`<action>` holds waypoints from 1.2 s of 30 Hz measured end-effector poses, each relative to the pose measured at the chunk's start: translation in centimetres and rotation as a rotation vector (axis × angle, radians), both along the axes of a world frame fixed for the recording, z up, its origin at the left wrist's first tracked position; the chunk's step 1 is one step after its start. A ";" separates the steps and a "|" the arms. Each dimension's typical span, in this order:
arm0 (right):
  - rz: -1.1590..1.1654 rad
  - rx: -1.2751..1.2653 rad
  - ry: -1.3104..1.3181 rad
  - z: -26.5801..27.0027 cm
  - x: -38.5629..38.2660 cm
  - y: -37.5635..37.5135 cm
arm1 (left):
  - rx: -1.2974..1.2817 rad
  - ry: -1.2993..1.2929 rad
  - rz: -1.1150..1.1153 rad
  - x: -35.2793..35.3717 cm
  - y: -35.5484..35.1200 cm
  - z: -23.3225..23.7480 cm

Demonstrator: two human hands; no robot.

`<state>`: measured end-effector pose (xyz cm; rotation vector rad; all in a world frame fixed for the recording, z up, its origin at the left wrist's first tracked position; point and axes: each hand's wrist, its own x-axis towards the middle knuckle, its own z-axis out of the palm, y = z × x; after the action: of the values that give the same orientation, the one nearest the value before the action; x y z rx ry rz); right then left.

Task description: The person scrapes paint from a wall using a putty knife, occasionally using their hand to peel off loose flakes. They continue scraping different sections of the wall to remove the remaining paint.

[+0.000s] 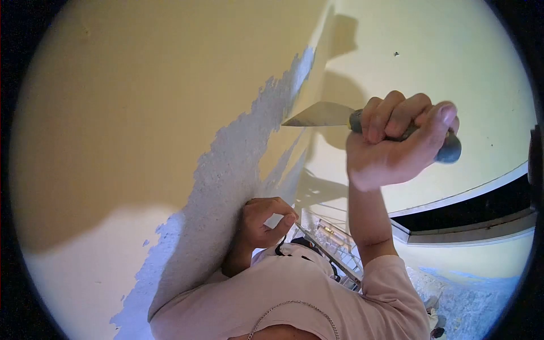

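My right hand (399,136) is wrapped round the dark handle of a scraper (323,115), raised at the right. The scraper's flat metal blade points left, its tip at the edge of a bare grey patch (226,158) on the yellow wall (141,113), near the corner. Lower down, my left hand (267,222) is beside the grey patch, fingers curled with thumb and forefinger tips together. Whether anything is between those fingertips is too small to tell.
A second yellow wall (442,73) meets the first at the corner. At the right is a dark opening with a pale frame (470,229). Below, between my arms, are metal rails (331,249), perhaps of a ladder or scaffold. A rough bluish surface (470,300) shows lower right.
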<state>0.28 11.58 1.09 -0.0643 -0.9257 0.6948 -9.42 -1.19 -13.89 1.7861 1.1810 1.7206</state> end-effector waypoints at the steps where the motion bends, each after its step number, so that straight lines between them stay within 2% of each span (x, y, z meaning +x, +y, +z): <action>1: 0.115 -0.072 0.028 0.2 0.3 -0.4 | -0.003 0.001 -0.001 0.1 0.0 -0.1; 2: 0.112 -0.073 0.031 0.6 0.9 -0.5 | -0.001 -0.007 0.000 0.1 0.0 -0.2; 5: 0.222 0.030 0.303 1.6 2.8 -0.3 | 0.013 -0.005 -0.005 0.0 0.2 0.0; 6: 0.227 0.028 0.298 0.6 1.5 -0.2 | 0.017 -0.005 -0.001 0.1 0.1 -0.1; 8: -0.024 0.017 -0.066 -2.8 -2.0 -0.1 | 0.007 -0.005 0.006 0.2 -0.2 -0.1; 10: 0.066 -0.056 0.043 -1.9 -0.1 0.2 | 0.020 0.005 0.007 -0.1 0.2 0.0; 12: 0.285 -0.045 0.327 0.2 2.6 0.0 | 0.026 0.053 0.018 -0.1 0.1 -0.1; 14: 0.244 0.017 0.248 -0.4 1.8 -0.6 | 0.013 0.020 0.012 0.0 0.2 -0.3; 16: 0.032 -0.032 -0.094 -3.2 -1.2 -0.9 | -0.008 -0.007 -0.003 0.1 -0.1 -0.5; 17: -0.191 -0.144 -0.084 -4.6 -0.1 0.6 | -0.009 0.014 -0.004 0.0 -0.2 -0.5; 18: 0.209 -0.120 0.156 -2.4 0.5 -0.4 | -0.006 0.034 -0.006 -0.1 0.0 -0.5; 20: 0.351 0.096 0.206 -0.7 3.2 -0.6 | 0.005 0.027 -0.013 0.0 0.2 -0.4; 21: 0.495 0.082 0.221 -1.1 2.6 -0.9 | 0.012 0.022 -0.012 0.0 0.2 -0.4; 22: 0.133 0.097 -0.043 -1.6 0.5 -1.4 | 0.006 0.021 -0.008 0.0 0.2 -0.4; 25: 0.140 0.009 -0.020 -1.6 1.6 -1.4 | 0.002 0.001 -0.024 0.2 0.0 -0.5; 27: 0.284 0.067 0.224 -0.5 2.5 -2.0 | 0.010 0.050 -0.012 -0.1 0.1 -0.6; 28: 0.312 0.131 0.174 -0.4 2.5 -2.1 | 0.014 0.048 -0.012 -0.1 0.3 -0.4; 30: 0.128 0.135 -0.052 -1.4 1.2 -1.5 | -0.006 0.020 -0.018 0.0 0.2 -0.3; 32: 0.109 0.049 -0.023 -0.9 1.5 -1.5 | -0.006 0.020 -0.008 0.2 0.1 -0.1; 34: 0.287 0.110 0.219 -0.1 2.6 -1.2 | 0.002 0.035 -0.014 -0.1 0.4 0.1; 36: 0.288 0.094 0.170 -0.4 2.2 -1.9 | -0.001 0.003 -0.020 0.1 0.3 -0.3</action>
<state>2.46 9.67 0.73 0.2126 -0.8101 0.9067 -9.33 -0.91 -14.15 1.7946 1.1618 1.7061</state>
